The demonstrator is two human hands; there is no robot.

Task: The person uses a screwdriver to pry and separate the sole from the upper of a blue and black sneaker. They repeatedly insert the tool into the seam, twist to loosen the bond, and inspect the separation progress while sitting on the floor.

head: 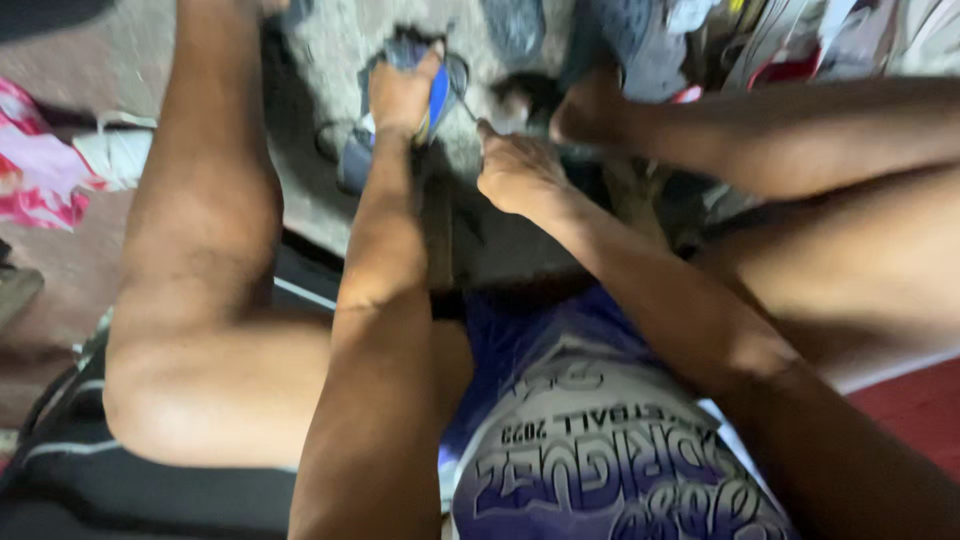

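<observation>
Two bare hands work low between the person's knees, over a grey concrete floor (330,190). The left hand (402,95) is closed around a blue and yellow shoe (437,92), pressing it down on the floor near the far edge of the view; its fingers wrap over the upper, so the shoe is held firmly. The right hand (520,172) sits just beside it, curled narrow as if pinching something small, but blur hides what, and I cannot tell if it grips anything. A bare foot (590,110) rests close behind the right hand. A pink patterned cloth (35,170) lies at the left edge of the floor, well apart.

The shoe looks light and soft in the upper, with a stiffer sole, so it would likely flex under pressure. Holding it across the upper, as the left hand does, seems the steadiest grip; the sole edge would be firmer.
</observation>
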